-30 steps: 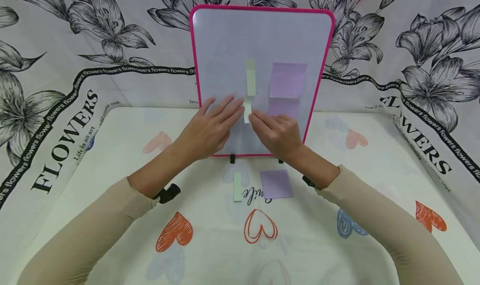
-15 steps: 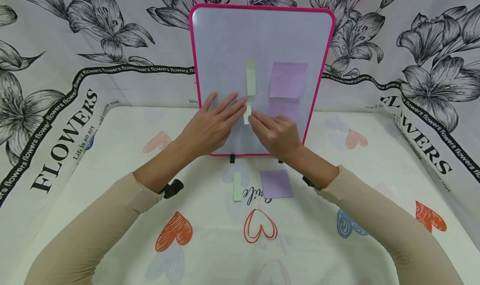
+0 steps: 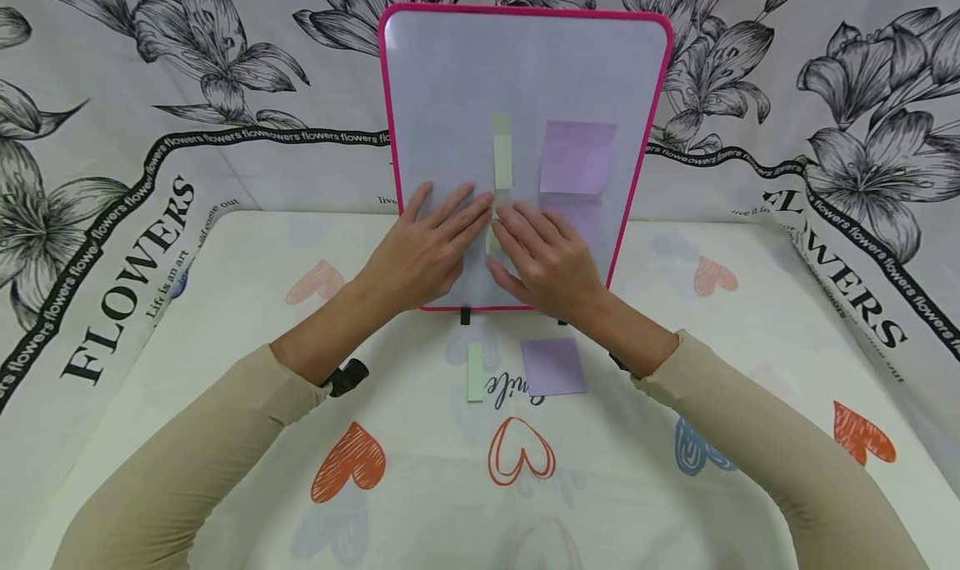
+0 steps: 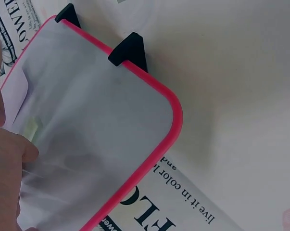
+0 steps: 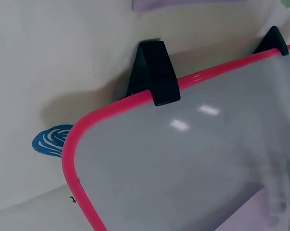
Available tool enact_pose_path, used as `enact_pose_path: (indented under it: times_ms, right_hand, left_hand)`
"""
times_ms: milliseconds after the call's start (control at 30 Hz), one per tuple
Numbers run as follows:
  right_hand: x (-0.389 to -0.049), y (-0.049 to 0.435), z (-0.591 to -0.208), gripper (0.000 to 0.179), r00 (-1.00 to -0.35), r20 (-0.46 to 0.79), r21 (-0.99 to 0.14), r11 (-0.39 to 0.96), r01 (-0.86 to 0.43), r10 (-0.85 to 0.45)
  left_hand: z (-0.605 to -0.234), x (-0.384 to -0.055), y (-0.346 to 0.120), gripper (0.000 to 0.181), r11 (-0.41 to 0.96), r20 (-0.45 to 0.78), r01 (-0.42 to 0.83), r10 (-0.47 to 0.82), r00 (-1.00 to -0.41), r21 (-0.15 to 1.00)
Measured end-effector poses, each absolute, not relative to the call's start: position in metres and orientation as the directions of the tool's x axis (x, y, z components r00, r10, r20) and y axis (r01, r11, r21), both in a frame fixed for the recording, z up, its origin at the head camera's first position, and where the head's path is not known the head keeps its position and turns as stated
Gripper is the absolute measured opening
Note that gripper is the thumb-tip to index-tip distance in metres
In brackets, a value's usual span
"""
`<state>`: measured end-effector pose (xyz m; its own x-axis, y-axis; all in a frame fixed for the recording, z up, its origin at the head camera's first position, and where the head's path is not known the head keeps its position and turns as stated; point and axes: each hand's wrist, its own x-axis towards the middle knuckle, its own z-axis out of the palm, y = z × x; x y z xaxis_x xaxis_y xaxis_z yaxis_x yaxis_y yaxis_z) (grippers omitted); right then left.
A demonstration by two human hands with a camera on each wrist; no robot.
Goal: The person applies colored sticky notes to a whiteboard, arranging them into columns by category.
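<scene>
I see both hands laid against the whiteboard, a pink-framed panel that stands propped on two black feet at the back of the worktop, tilted slightly away so its face can be reached from the front. My left hand lies flat on the board with straight, spread fingers just left of the centre line; I judge it braces the board against sliding on its feet. My right hand lies beside it, fingers stretched out and pressing on a narrow green sticky strip, most of which is hidden beneath them; only a sliver shows between the two hands. Neither hand's grip is closed on anything: both are flat, fingers extended, pressing rather than pinching.

Directly above that strip, a second green strip is already stuck upright on the board, so the pressed one sits in line beneath it. To the right, a purple sticky note is fixed to the board, with a paler purple patch below it, partly behind my right hand; I cannot tell whether that is another note or a reflection.

On the worktop in front of the board lie a spare green strip and a purple note pad, near each other and within easy reach.
</scene>
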<state>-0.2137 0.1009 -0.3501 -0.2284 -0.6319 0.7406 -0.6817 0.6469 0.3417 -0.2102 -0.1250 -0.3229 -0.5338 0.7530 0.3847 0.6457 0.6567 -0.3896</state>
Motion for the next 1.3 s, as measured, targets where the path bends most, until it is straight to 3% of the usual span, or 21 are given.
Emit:
enact_pose_path:
  times_ms: [267, 633, 867, 1300]
  right_hand:
    - [-0.219, 0.105, -0.35, 0.048, -0.324, 0.664, 0.386, 0.68, -0.623, -0.674]
    - [-0.22, 0.108, -0.353, 0.052, -0.373, 0.622, 0.401, 0.689, -0.604, -0.689]
    - [-0.221, 0.11, -0.354, 0.054, -0.38, 0.612, 0.398, 0.685, -0.61, -0.694]
    - [-0.221, 0.113, -0.353, 0.054, -0.349, 0.578, 0.489, 0.656, -0.575, -0.738]
  left_hand:
    - [-0.325, -0.212, -0.125, 0.06, 0.656, 0.383, 0.638, 0.754, -0.534, -0.402]
    - [-0.327, -0.212, -0.128, 0.063, 0.655, 0.374, 0.626, 0.755, -0.538, -0.423]
    - [-0.328, -0.211, -0.129, 0.065, 0.655, 0.37, 0.63, 0.756, -0.54, -0.418]
    - [-0.328, -0.209, -0.127, 0.064, 0.652, 0.363, 0.616, 0.758, -0.542, -0.443]
